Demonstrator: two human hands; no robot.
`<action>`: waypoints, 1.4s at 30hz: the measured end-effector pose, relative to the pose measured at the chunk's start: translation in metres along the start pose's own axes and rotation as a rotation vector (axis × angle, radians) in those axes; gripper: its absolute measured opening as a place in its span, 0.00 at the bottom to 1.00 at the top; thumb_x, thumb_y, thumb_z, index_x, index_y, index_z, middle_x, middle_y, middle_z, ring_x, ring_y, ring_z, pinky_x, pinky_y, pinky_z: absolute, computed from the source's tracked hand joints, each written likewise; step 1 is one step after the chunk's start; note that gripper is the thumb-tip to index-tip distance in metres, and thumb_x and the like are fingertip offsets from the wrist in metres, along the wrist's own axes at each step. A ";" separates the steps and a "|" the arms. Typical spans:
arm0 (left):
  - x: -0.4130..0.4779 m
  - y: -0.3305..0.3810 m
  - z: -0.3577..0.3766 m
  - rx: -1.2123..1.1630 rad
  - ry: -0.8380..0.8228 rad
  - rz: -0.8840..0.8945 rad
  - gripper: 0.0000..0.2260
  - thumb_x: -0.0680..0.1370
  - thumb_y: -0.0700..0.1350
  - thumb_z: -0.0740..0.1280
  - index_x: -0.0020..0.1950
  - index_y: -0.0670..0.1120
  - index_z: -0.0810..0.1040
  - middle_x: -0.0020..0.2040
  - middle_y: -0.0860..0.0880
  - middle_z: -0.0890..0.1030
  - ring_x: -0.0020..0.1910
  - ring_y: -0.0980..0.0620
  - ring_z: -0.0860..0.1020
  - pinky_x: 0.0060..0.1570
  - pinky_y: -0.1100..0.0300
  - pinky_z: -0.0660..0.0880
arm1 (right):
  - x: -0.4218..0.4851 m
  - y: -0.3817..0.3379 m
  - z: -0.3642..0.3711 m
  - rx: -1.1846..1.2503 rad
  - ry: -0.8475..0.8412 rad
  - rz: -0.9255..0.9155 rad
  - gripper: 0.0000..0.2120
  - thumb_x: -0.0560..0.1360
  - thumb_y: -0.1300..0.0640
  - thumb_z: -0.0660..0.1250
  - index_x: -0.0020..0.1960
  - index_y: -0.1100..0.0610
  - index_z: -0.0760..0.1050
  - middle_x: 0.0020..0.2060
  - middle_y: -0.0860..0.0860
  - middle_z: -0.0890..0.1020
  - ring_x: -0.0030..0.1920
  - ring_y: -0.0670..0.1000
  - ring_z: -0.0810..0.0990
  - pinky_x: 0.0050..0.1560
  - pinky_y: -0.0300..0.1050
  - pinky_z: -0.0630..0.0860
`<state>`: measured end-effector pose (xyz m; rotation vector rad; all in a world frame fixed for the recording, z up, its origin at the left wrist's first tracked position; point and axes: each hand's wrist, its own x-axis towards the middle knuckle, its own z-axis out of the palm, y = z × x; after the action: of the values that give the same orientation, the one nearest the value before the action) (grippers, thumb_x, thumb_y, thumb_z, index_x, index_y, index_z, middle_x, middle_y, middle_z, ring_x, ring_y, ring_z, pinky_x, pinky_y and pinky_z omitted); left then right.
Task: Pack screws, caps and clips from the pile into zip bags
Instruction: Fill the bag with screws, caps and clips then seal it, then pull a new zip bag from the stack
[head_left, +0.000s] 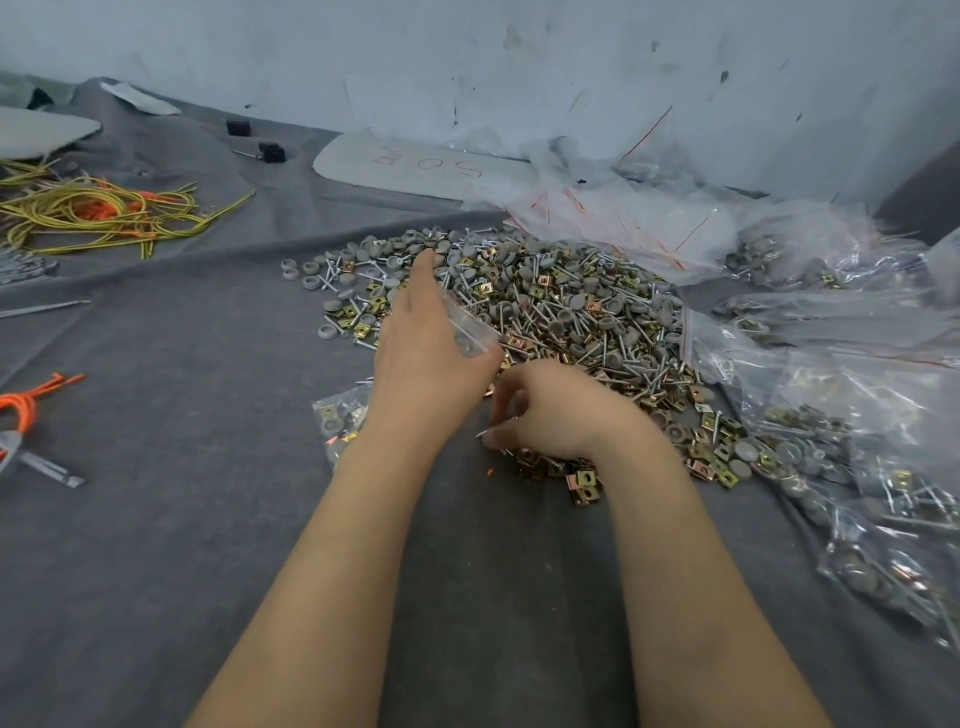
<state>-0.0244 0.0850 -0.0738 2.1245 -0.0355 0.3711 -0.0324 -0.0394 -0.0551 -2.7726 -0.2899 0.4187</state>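
Centre: left hand (431, 348) pinches small clear plastic zip bag (470, 328); right hand (550, 410) fingers curl over square brass clips (583, 479), grasp unclear.

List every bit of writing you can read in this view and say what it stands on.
"OS", or "50" seen the other way up: hand-drawn on the pale panel by the wall; which reading is right cannot be told.
Smaller scribble left of it on the same panel: too faint to read.
Piled zip bags and the zip bag held in the left hand: red lines only, no readable print.
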 end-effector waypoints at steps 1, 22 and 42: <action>0.000 0.000 0.000 -0.009 0.003 0.000 0.41 0.72 0.44 0.71 0.78 0.49 0.50 0.65 0.44 0.71 0.63 0.44 0.71 0.66 0.47 0.67 | 0.002 -0.005 0.003 -0.034 0.008 0.011 0.10 0.72 0.51 0.73 0.37 0.50 0.72 0.46 0.52 0.81 0.50 0.55 0.78 0.51 0.46 0.75; -0.001 0.002 0.001 0.001 0.056 0.034 0.42 0.73 0.45 0.72 0.79 0.48 0.49 0.72 0.45 0.64 0.70 0.46 0.64 0.69 0.51 0.63 | 0.003 -0.010 -0.014 0.735 0.479 -0.235 0.16 0.77 0.42 0.63 0.39 0.49 0.81 0.36 0.38 0.81 0.40 0.29 0.76 0.40 0.22 0.67; 0.008 0.053 -0.032 -0.630 -0.008 0.132 0.04 0.78 0.44 0.67 0.44 0.48 0.78 0.35 0.56 0.82 0.37 0.63 0.79 0.41 0.71 0.74 | -0.044 0.003 -0.078 0.844 0.759 -0.326 0.08 0.79 0.64 0.62 0.48 0.52 0.75 0.41 0.49 0.84 0.45 0.47 0.83 0.53 0.43 0.79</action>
<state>-0.0338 0.0831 -0.0120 1.5032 -0.2642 0.3701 -0.0485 -0.0748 0.0261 -1.8228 -0.2750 -0.4908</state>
